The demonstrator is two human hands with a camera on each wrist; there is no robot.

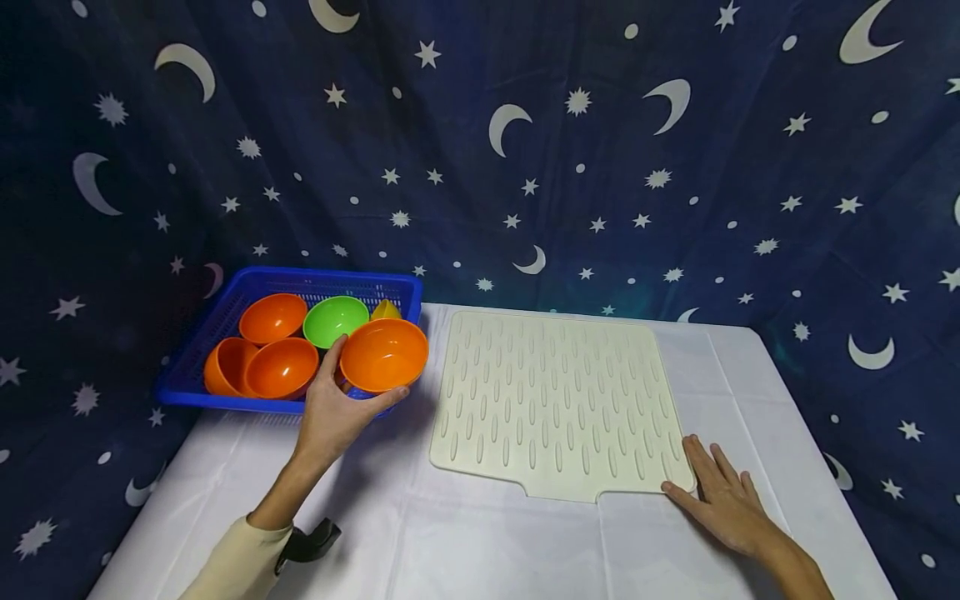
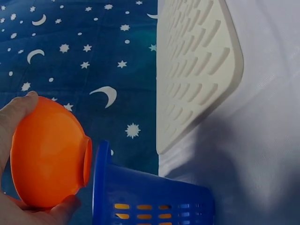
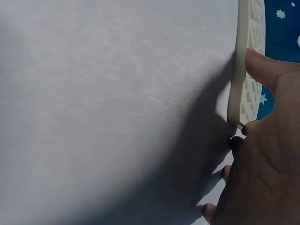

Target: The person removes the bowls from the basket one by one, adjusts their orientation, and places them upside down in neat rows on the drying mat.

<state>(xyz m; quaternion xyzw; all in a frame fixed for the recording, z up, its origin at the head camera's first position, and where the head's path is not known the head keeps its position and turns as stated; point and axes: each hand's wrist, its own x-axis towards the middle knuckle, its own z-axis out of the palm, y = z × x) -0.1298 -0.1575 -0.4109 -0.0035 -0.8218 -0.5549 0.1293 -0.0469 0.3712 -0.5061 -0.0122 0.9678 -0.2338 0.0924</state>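
My left hand grips an orange bowl by its sides, thumb and fingers spread round it, over the right front corner of a blue basket. In the left wrist view the same bowl hangs beside the basket's rim, its foot ring facing the rim. Inside the basket lie several more orange bowls, a green bowl and a yellow piece, partly hidden. My right hand lies with fingers spread at the near right corner of a cream drying mat, its thumb touching the edge.
A white cloth covers the table, and the ridged mat lies flat on its middle. Behind and at both sides hangs a dark blue curtain with moons and stars. A black strap hangs at the left sleeve.
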